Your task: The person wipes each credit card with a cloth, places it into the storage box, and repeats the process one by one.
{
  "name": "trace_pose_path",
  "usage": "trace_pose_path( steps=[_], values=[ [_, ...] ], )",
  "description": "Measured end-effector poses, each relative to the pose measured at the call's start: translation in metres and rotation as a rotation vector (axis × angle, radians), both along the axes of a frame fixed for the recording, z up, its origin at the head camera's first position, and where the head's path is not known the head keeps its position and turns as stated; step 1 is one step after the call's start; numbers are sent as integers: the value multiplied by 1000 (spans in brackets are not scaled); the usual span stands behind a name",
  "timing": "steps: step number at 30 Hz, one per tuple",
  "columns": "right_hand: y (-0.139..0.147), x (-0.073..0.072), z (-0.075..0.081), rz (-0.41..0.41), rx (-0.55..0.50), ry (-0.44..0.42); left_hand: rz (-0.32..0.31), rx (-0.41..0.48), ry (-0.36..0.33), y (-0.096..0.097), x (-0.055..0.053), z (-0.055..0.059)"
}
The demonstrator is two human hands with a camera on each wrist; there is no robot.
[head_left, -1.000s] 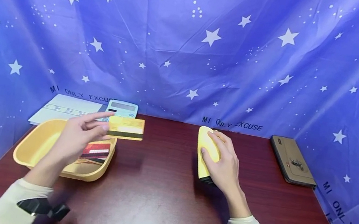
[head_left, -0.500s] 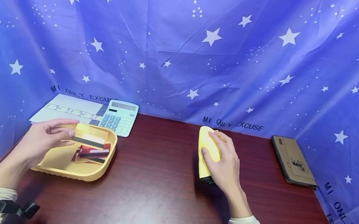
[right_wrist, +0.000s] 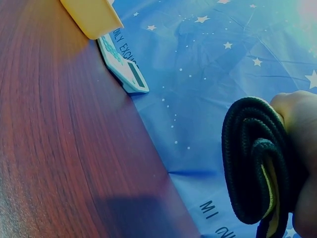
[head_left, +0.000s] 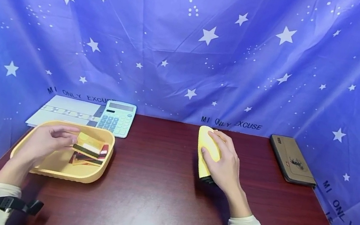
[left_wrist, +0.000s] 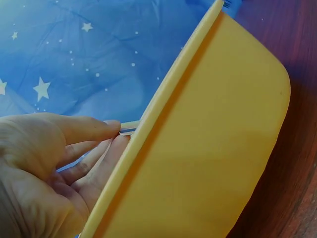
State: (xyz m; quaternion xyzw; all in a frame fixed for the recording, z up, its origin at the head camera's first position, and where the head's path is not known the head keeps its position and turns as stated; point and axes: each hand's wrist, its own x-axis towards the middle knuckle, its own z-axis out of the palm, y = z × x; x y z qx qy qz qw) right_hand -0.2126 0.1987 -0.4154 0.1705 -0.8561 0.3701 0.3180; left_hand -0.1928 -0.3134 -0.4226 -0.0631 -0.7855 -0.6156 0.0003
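Note:
My left hand (head_left: 48, 142) is over the yellow plastic basin (head_left: 21, 140), its thumb and fingers pinching the edge of a yellow bank card (head_left: 90, 141) with a dark magnetic stripe. In the left wrist view, only the end of that card (left_wrist: 129, 130) shows behind the basin's rim. Below it, more bank cards (head_left: 105, 152), some of them red, lie inside the basin. My right hand (head_left: 225, 162) grips a folded yellow cloth (head_left: 204, 149) above the right part of the table. The cloth's dark folded layers (right_wrist: 237, 158) face the right wrist camera.
Behind the basin, a pale blue calculator (head_left: 117, 119) overlaps a white flat book or box (head_left: 69, 107) at the back left. A brown wallet (head_left: 292, 160) lies on the dark red wooden table (head_left: 151, 196) at the right. A blue star-patterned curtain (head_left: 180, 28) surrounds the table.
My left hand has carried the yellow bank card from the basin's right side leftward and down over the cards inside. My right hand with the cloth has stayed in place.

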Motion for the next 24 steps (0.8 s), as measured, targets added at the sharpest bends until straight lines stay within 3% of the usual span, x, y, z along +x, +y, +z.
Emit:
trace_pose_path(
  steps=[5, 10, 14, 19, 24],
  values=[
    [1, -1, -2, -5, 0, -3, 35, -91, 10, 1, -3, 1],
    [12, -6, -8, -22, 40, -50, 55, -154, 2, 16, -6, 8],
    [31, -14, -18, -57, 101, -133, 38, -133, 36, 35, -3, 19],
    [61, -23, -34, -110, 162, -289, 26, -184, 118, 62, -4, 31],
    [74, -24, -48, -95, 219, -437, 19, -219, 138, 84, -6, 38]
  ],
)
